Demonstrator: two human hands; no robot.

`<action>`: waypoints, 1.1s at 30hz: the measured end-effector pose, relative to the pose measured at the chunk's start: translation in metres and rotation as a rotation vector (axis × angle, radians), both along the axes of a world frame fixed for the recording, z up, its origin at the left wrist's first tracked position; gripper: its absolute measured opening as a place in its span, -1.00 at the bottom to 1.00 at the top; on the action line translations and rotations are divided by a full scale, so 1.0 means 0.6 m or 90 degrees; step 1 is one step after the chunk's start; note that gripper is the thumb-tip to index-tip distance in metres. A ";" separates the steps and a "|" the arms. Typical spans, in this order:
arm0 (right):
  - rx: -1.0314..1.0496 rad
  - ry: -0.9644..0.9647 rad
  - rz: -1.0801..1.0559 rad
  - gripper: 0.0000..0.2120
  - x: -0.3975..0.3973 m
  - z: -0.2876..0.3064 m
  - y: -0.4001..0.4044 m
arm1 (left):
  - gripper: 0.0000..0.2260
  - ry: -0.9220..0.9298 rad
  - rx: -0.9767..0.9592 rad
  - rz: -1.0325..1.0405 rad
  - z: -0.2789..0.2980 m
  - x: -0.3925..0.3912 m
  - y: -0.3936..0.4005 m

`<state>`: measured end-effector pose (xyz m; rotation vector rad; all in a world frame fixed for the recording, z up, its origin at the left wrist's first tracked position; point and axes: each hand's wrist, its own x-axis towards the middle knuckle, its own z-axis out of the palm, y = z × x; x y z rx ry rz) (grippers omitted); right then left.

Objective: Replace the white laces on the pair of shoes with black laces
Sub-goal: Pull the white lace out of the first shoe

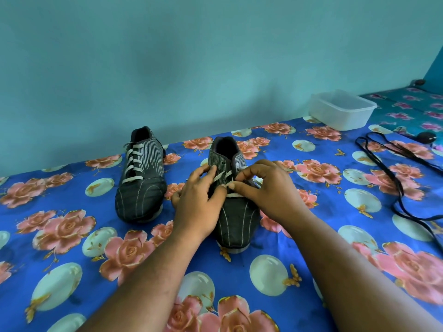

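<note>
Shoes: two dark striped ones stand side by side on the flowered bedsheet, toes toward the person.
Left shoe: white lace fully threaded through every row, untouched; its swap has not begun.
Left hand: rests on the right shoe's left flank, fingers curled, thumb and forefinger tips pinching a strand of lace.
Right shoe: top eyelets look already bare, while its white lace crosses the middle and one row remains lower down; unlacing seems partly done.
Right hand: fingers bent, tips clamped on the same lace just beside the left thumb.
Black laces: lie loose on the sheet well to the right, none threaded yet.
Plastic tub: sits at the far right by the wall; contents cannot be told.
Remaining: by my judgement, finish stripping this shoe, strip the other, then thread both with black.
</note>
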<state>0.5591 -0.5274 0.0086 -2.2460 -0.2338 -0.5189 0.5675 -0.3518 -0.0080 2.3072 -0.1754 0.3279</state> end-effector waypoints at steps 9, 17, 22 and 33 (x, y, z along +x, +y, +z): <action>0.422 0.096 0.116 -0.85 -0.024 0.042 0.002 | -0.43 0.022 -0.020 0.002 -0.002 -0.002 0.000; 0.222 0.048 -0.121 -0.92 0.009 0.008 -0.019 | -0.42 0.032 -0.025 0.001 0.003 -0.004 -0.002; -0.040 0.014 -0.064 -0.58 0.000 -0.007 0.007 | -0.46 0.004 -0.025 0.000 0.003 -0.006 -0.001; 0.434 -0.077 0.050 -0.87 -0.019 0.031 0.001 | -0.44 0.036 -0.027 -0.019 0.005 -0.007 0.000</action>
